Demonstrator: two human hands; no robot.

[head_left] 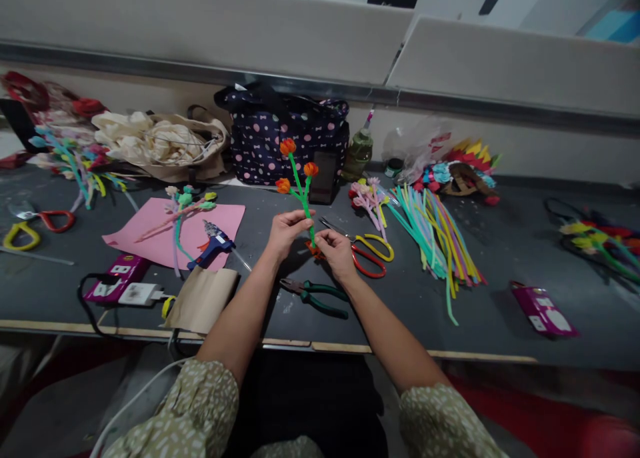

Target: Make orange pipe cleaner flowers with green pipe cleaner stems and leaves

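Observation:
A pipe-cleaner flower stem (300,188) with a green stalk and three orange blooms stands upright between my hands. My left hand (290,233) pinches the stalk below its branches. Lower down, the fingers of my right hand (336,250) are closed on the stalk's bottom end. Some orange pieces (315,249) lie on the table just beneath my fingertips, partly hidden. Right of my right hand are scissors (367,251) with red and yellow handles. Pliers (315,295) with green grips rest on the table between my forearms.
Left lie a pink sheet (145,225), a blue glue gun (213,245), brown paper (203,298) and a power strip (120,281) with cables. Loose pipe cleaners (443,235) spread at right. A dotted bag (250,138), a phone (323,178) and a bottle (359,153) stand behind.

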